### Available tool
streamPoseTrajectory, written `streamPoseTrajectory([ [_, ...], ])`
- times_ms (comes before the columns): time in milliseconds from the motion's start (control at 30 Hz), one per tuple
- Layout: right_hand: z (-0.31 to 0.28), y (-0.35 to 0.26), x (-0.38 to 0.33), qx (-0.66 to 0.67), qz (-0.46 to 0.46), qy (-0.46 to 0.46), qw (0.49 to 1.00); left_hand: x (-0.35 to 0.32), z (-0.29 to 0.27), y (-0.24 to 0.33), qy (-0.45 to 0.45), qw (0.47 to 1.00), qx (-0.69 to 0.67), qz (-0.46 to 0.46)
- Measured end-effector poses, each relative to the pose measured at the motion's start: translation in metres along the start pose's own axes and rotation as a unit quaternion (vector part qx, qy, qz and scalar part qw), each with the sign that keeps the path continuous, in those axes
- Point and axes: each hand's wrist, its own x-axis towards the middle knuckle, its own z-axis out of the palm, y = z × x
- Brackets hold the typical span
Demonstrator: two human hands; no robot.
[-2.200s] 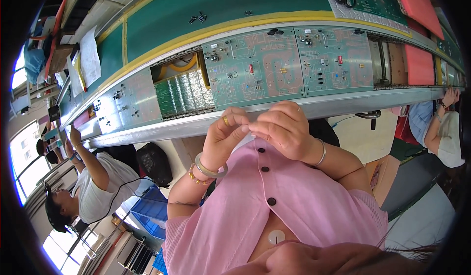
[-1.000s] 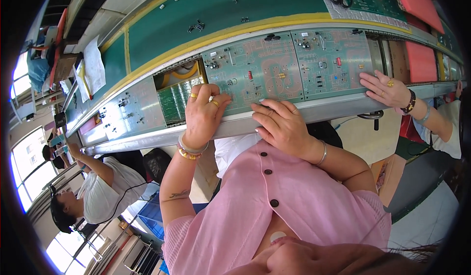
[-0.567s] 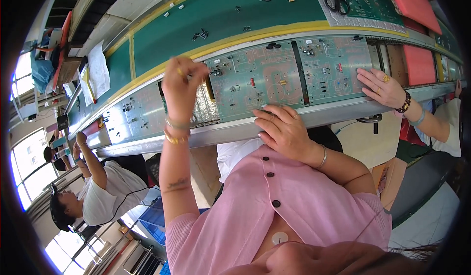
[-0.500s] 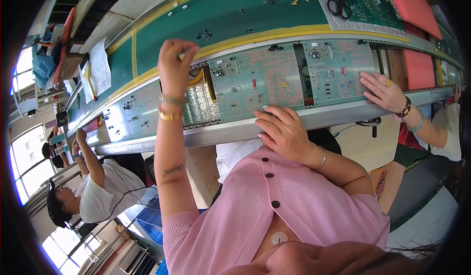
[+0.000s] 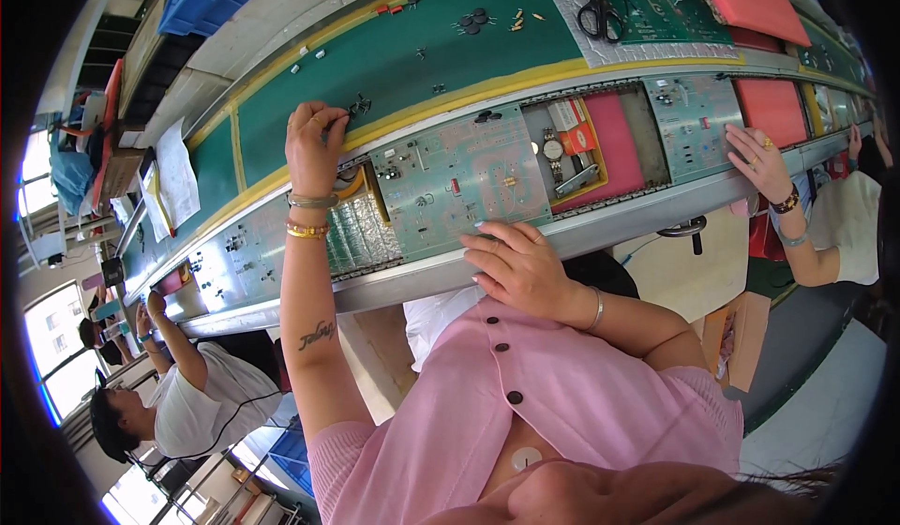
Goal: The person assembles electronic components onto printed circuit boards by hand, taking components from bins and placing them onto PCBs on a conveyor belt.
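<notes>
Over the yellow-edged front of the green work surface (image 5: 394,66), my left hand (image 5: 314,145) has its thumb and fingertips pinched together. The fingertips are beside a small pile of black components with leads (image 5: 360,105); what they hold, if anything, is too small to make out. My right hand (image 5: 517,267) rests with fingers stretched out on the lower edge of a green circuit board (image 5: 459,178) and the metal rail (image 5: 422,272). That board lies in the rail track in front of me and carries several mounted parts, including a red one.
A co-worker's hand (image 5: 761,159) touches another circuit board (image 5: 689,127) at right. Between the boards shows a yellow box (image 5: 592,173) with a wristwatch (image 5: 553,150). Scissors (image 5: 598,19), black discs (image 5: 475,21) and red parts (image 5: 389,9) lie behind. Another person (image 5: 202,384) sits left.
My left hand has come down to the black components, fingers closing. The right-hand board has slid right along the track beside the co-worker's hand, widening the gap. My view has shifted slightly.
</notes>
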Motion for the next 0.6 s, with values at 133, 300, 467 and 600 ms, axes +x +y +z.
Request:
streamPoseTrajectory([
  [133,0.000,0.002,0.001,-0.003,-0.002,-0.001,1.000,0.005,0.000,0.003,-0.016,1.000,0.018,0.002],
  [300,-0.001,0.000,0.000,-0.016,-0.008,0.008,1.000,0.010,0.002,0.008,-0.023,0.999,0.021,0.030],
  [467,0.006,-0.002,-0.008,-0.011,-0.004,-0.003,1.000,0.002,0.001,0.015,-0.033,0.996,0.043,0.071],
  [600,0.006,-0.001,-0.006,-0.010,-0.003,0.008,1.000,0.003,0.002,0.024,-0.033,0.990,0.078,0.109],
])
